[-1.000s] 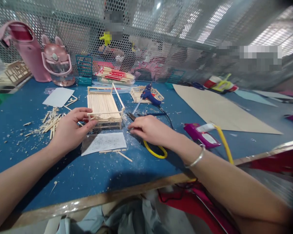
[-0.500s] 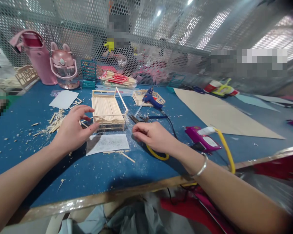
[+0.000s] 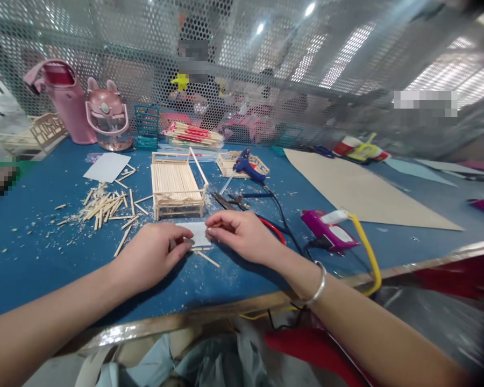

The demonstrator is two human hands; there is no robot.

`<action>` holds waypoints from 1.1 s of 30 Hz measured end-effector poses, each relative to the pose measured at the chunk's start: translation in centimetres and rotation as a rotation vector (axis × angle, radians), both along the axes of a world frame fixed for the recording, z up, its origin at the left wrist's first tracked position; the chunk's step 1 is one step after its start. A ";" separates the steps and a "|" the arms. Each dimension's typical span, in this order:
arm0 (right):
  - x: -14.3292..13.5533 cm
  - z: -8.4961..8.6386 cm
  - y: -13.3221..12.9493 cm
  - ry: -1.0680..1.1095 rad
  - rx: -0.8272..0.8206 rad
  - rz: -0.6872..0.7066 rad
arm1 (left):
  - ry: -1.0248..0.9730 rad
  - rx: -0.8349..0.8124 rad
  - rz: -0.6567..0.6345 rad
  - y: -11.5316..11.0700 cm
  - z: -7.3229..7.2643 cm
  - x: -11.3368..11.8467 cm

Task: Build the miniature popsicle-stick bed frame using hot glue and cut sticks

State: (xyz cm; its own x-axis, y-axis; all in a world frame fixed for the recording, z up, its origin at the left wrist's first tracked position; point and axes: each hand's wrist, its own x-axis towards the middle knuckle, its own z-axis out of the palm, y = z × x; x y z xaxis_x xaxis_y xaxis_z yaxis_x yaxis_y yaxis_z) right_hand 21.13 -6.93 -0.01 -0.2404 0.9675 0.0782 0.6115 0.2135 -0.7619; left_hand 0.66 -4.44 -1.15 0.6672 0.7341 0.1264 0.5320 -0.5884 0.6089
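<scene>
Hands low over the blue table [image 3: 40, 263], toward its front edge, fingertips turned inward. Left hand [image 3: 153, 250]: fingers bent, thumb parted from forefinger, across the left part of the white paper [image 3: 199, 236]. Right hand [image 3: 246, 234]: thumb and fingers drawn together at the paper's right end. Cannot tell whether gripped by either. Paper located between the hands, long axis side to side, roughly along the front edge; neither hand clearly nearer. Forearms converging from both sides. Just beyond, toward the back edge: stick frame [image 3: 177, 183], long axis pointing away. Left of frame: loose sticks [image 3: 108, 207]. Right: glue gun [image 3: 248, 166].
</scene>
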 end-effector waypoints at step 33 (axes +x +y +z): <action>-1.1 -0.9 1.7 -0.868 0.483 0.287 | 0.376 0.324 -0.117 0.6 -0.9 0.1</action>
State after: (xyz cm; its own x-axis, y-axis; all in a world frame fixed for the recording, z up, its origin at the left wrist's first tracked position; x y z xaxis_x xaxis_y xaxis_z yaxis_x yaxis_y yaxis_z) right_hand 19.99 -5.28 -0.90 -0.6163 0.7762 0.1326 0.7873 0.6041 0.1232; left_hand 0.72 -3.81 -2.05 0.7859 0.6142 0.0710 0.5982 -0.7843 0.1643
